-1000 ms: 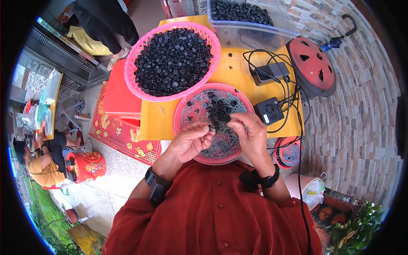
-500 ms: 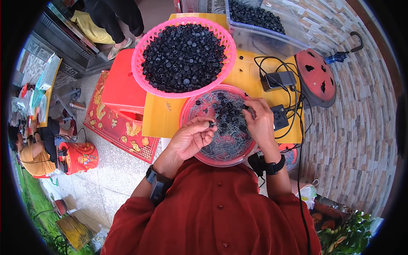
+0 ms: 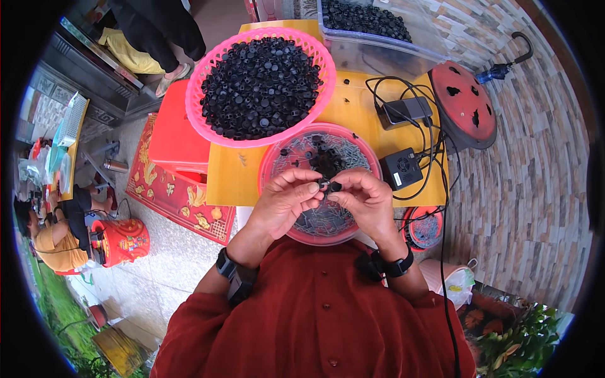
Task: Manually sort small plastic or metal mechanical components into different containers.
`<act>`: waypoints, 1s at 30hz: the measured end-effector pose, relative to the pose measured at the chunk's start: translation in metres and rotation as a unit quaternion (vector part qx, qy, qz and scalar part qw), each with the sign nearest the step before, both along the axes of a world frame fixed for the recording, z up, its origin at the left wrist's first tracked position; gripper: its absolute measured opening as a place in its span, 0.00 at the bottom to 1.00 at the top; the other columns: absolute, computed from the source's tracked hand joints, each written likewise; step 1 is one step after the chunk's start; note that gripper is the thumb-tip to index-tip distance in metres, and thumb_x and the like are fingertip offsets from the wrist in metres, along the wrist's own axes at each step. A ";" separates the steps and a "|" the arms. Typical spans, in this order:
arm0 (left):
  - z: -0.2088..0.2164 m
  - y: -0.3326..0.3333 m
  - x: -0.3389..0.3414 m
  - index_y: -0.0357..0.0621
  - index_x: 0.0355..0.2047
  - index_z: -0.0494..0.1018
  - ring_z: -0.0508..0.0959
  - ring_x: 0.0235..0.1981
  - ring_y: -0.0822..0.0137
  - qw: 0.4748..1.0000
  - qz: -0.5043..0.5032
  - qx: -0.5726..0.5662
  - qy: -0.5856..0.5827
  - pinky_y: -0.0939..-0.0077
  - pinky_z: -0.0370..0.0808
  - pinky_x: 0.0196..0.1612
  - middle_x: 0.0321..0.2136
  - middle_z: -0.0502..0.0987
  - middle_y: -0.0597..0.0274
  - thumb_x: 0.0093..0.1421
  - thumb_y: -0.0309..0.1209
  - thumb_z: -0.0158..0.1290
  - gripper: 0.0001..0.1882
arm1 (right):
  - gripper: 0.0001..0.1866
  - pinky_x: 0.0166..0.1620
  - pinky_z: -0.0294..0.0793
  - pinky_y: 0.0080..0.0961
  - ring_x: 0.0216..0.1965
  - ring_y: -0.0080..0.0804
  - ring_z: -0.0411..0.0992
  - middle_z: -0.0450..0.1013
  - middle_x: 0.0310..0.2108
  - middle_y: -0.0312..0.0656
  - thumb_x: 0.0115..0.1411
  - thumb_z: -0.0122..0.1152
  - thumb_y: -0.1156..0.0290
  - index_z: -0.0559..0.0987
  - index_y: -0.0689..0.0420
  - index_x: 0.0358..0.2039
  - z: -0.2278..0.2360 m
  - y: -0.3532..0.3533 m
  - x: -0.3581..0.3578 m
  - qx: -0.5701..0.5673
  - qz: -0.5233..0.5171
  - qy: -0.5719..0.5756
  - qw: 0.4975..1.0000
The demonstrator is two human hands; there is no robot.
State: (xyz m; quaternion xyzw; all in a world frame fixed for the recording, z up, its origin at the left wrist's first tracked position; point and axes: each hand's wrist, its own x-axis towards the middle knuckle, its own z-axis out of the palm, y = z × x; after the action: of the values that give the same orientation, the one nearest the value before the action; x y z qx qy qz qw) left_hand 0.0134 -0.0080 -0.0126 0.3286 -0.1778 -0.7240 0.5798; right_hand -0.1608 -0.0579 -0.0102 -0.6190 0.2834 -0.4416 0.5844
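Observation:
Just above the near half of a red bowl (image 3: 265, 170), my two hands meet fingertip to fingertip. My left hand (image 3: 283, 200) pinches a small black plastic part (image 3: 323, 182) between thumb and fingers. Against it, my right hand (image 3: 367, 200) grips another small black plastic part (image 3: 336, 187) in a pinch. Whether the two parts touch is too small to tell. Inside the bowl lie many loose metal screws (image 3: 318, 220) and a heap of black plastic parts (image 3: 329, 159), partly hidden by my fingers.
A pink basket (image 3: 195, 116) full of black parts stands beyond the bowl on the yellow table (image 3: 233, 183). A clear bin (image 3: 372, 60), black power adapters (image 3: 403, 169) and tangled cables lie to the right. A red stool (image 3: 179, 138) stands left; a co-worker (image 3: 63, 242) sits farther left.
My right hand has come left from the bowl's right side, now with a black part in its fingers, and met my left hand. The view has shifted slightly.

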 end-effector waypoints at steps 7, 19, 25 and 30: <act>0.009 -0.001 -0.007 0.38 0.38 0.71 0.76 0.31 0.73 0.995 0.005 -0.028 -0.097 0.82 0.75 0.34 0.31 0.75 0.60 0.56 0.22 0.51 0.09 | 0.16 0.35 0.71 0.14 0.35 0.23 0.69 0.69 0.37 0.40 0.48 0.60 0.85 0.76 0.58 0.40 0.002 0.003 -0.005 -0.058 -0.022 0.046 0.997; 0.008 -0.004 -0.011 0.38 0.39 0.71 0.77 0.32 0.71 0.996 0.011 -0.024 -0.090 0.81 0.76 0.34 0.32 0.75 0.59 0.55 0.21 0.51 0.10 | 0.13 0.43 0.71 0.17 0.40 0.24 0.69 0.67 0.41 0.40 0.53 0.54 0.85 0.74 0.64 0.41 0.000 0.007 -0.009 0.124 0.013 -0.095 0.988; 0.004 -0.003 -0.011 0.37 0.39 0.72 0.77 0.32 0.70 0.997 0.007 -0.010 -0.072 0.80 0.76 0.35 0.32 0.75 0.59 0.55 0.21 0.52 0.11 | 0.14 0.44 0.70 0.17 0.40 0.22 0.69 0.67 0.40 0.39 0.50 0.56 0.88 0.74 0.64 0.39 -0.008 0.009 -0.007 0.138 -0.033 -0.120 0.983; 0.003 -0.006 -0.011 0.37 0.39 0.72 0.77 0.32 0.70 0.997 0.008 -0.007 -0.078 0.79 0.76 0.35 0.32 0.75 0.58 0.54 0.21 0.52 0.11 | 0.14 0.42 0.71 0.16 0.38 0.21 0.69 0.67 0.39 0.38 0.49 0.56 0.88 0.75 0.63 0.38 -0.004 0.011 -0.006 0.082 -0.057 -0.112 0.989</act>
State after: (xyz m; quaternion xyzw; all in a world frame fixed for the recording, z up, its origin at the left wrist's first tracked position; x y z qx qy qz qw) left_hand 0.0023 -0.0137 -0.0098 0.3816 -0.2250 -0.6903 0.5721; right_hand -0.1667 -0.0468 -0.0141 -0.4979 0.2864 -0.5162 0.6353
